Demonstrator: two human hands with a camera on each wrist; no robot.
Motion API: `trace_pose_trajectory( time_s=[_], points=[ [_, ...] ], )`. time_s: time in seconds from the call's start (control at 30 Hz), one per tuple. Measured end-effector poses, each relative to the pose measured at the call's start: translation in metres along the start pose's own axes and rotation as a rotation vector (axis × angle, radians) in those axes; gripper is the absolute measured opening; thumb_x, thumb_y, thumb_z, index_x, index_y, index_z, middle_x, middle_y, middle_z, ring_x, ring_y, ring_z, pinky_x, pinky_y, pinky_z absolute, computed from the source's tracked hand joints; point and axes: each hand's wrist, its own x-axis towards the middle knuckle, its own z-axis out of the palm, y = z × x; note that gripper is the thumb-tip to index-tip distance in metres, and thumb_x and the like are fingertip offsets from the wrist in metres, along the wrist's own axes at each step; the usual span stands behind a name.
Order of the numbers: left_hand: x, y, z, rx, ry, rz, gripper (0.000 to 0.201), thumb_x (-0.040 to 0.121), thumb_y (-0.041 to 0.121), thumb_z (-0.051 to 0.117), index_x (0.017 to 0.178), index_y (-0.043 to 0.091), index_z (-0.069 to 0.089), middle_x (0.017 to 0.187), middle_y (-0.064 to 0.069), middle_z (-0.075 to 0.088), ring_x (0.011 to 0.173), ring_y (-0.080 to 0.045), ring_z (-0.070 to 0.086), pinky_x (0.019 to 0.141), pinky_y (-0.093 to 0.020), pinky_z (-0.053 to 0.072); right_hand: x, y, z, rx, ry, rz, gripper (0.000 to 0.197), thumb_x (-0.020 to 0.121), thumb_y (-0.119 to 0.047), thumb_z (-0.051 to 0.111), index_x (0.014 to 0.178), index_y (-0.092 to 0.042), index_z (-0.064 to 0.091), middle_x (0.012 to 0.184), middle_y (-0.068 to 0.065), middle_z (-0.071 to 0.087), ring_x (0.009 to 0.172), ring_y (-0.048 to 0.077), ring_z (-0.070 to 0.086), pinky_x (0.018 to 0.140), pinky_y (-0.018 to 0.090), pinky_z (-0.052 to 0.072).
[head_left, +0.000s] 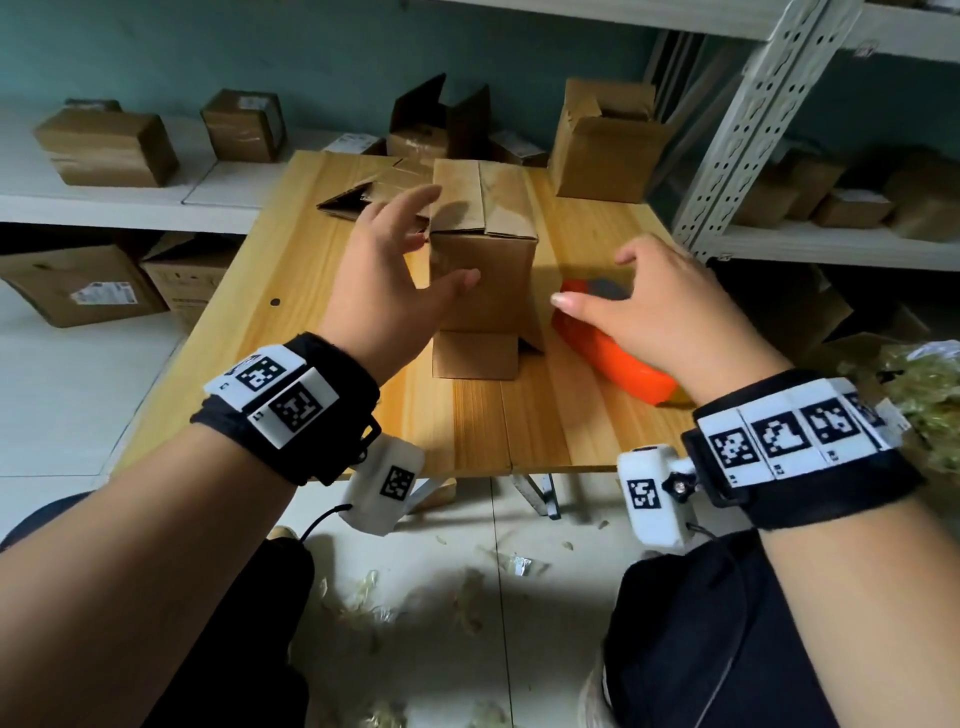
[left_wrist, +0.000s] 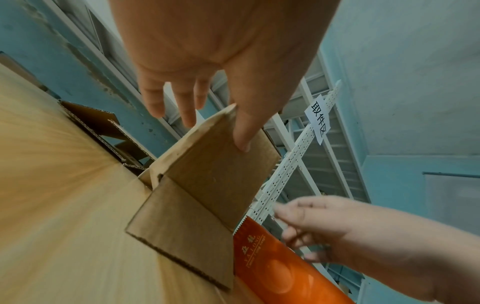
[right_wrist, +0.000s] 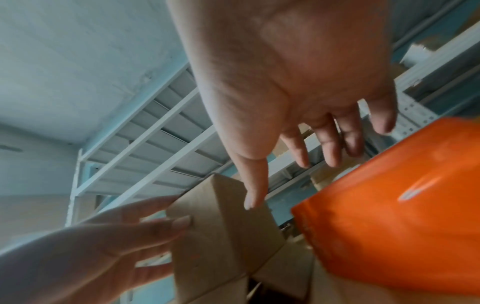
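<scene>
Your left hand (head_left: 387, 270) is spread wide at the left side of the cardboard box (head_left: 483, 275) and holds nothing. I cannot tell if it touches yet. Your right hand (head_left: 670, 306) is open too, over the far end of the orange pouch (head_left: 613, 358). The box stands tall on the desk (head_left: 483, 426), right between your hands, its long side going up and down. The pouch lies flat just right of the box, its long side pointing away from you. Your left hand is nearer the box.
</scene>
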Motion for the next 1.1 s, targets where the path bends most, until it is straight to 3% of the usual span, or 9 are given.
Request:
trace_pose_trajectory(
  time_s=[0.1, 0.2, 0.33, 0.4, 0.47, 0.6, 0.73, 0.87, 1.1],
  points=[
    [0.001, -0.001, 0.000, 0.011, 0.032, -0.043, 0.085, 0.076, 0.039, 0.092, 0.148, 0.023, 0.048, 0.142, -0.001, 0.050, 0.117, -0.010, 0.056, 0.086, -0.010, 0.042, 0.003, 0.015, -0.003, -0.080, -0.100, 0.064, 0.088, 0.078, -0.082, 0.068, 0.140, -0.022, 0.049, 0.136, 0.007, 0.056, 0.112, 0.026, 0.056, 0.084, 0.039, 0.049],
    [0.000, -0.001, -0.001, 0.031, 0.089, -0.018, 0.067, 0.073, 0.045, 0.092, 0.123, 0.022, 0.055, 0.122, 0.002, 0.053, 0.104, -0.011, 0.053, 0.081, -0.020, 0.047, -0.001, 0.021, -0.005, -0.155, -0.144, 0.083, 0.093, 0.072, -0.082, 0.074, 0.136, -0.022, 0.044, 0.119, 0.002, 0.055, 0.102, 0.026, 0.057, 0.080, 0.041, 0.054],
    [-0.004, 0.006, -0.004, -0.061, 0.090, 0.066, 0.037, 0.088, 0.032, 0.083, 0.081, 0.014, 0.051, 0.076, 0.007, 0.049, 0.067, -0.004, 0.042, 0.060, -0.016, 0.038, -0.004, 0.024, 0.001, -0.243, -0.203, 0.017, 0.107, 0.073, -0.077, 0.079, 0.147, -0.019, 0.027, 0.131, 0.013, 0.061, 0.096, 0.027, 0.058, 0.076, 0.038, 0.053],
    [-0.010, 0.009, -0.005, -0.136, -0.016, 0.098, 0.041, 0.092, 0.029, 0.080, 0.074, 0.007, 0.051, 0.067, -0.005, 0.051, 0.059, -0.015, 0.045, 0.053, -0.029, 0.044, -0.004, 0.027, 0.003, -0.211, -0.223, -0.004, 0.114, 0.078, -0.069, 0.081, 0.157, -0.020, 0.016, 0.141, 0.015, 0.058, 0.098, 0.027, 0.056, 0.076, 0.037, 0.049],
    [-0.015, 0.009, -0.006, -0.170, -0.077, 0.126, 0.043, 0.094, 0.030, 0.078, 0.074, 0.003, 0.051, 0.067, -0.017, 0.054, 0.059, -0.034, 0.050, 0.052, -0.045, 0.048, -0.002, 0.031, 0.001, -0.146, -0.194, -0.009, 0.110, 0.083, -0.063, 0.080, 0.161, -0.023, 0.013, 0.148, 0.014, 0.055, 0.108, 0.032, 0.061, 0.081, 0.040, 0.052],
    [-0.020, 0.007, -0.008, -0.207, -0.162, 0.081, 0.046, 0.096, 0.033, 0.077, 0.074, 0.001, 0.052, 0.069, -0.025, 0.059, 0.065, -0.044, 0.057, 0.054, -0.053, 0.050, -0.002, 0.040, -0.002, -0.026, -0.168, -0.007, 0.095, 0.092, -0.056, 0.073, 0.163, -0.029, 0.016, 0.157, 0.008, 0.048, 0.123, 0.035, 0.060, 0.097, 0.048, 0.054],
    [-0.022, 0.011, -0.008, -0.244, -0.349, 0.015, 0.038, 0.093, 0.039, 0.076, 0.084, 0.004, 0.065, 0.074, -0.008, 0.074, 0.069, -0.027, 0.071, 0.059, -0.035, 0.056, -0.002, 0.048, -0.006, 0.244, -0.024, 0.062, 0.070, 0.098, -0.050, 0.063, 0.158, -0.038, 0.030, 0.147, -0.001, 0.055, 0.120, 0.030, 0.061, 0.097, 0.047, 0.052],
    [-0.023, 0.019, -0.005, -0.277, -0.529, -0.090, 0.037, 0.090, 0.042, 0.073, 0.111, 0.012, 0.071, 0.093, 0.003, 0.079, 0.083, -0.007, 0.075, 0.068, -0.018, 0.057, -0.011, 0.046, -0.022, 0.644, 0.189, 0.078, 0.064, 0.079, -0.071, 0.066, 0.136, -0.042, 0.056, 0.119, -0.008, 0.070, 0.103, 0.018, 0.071, 0.094, 0.050, 0.060],
    [-0.022, 0.029, -0.014, -0.442, -0.559, -0.210, 0.064, 0.099, 0.066, 0.041, 0.117, 0.014, 0.075, 0.109, -0.010, 0.079, 0.102, -0.032, 0.075, 0.093, -0.046, 0.060, -0.059, 0.009, -0.030, 0.696, -0.095, -0.310, 0.063, 0.083, -0.055, 0.084, 0.135, -0.030, 0.058, 0.100, -0.004, 0.082, 0.089, 0.018, 0.080, 0.072, 0.040, 0.066]
  ],
)
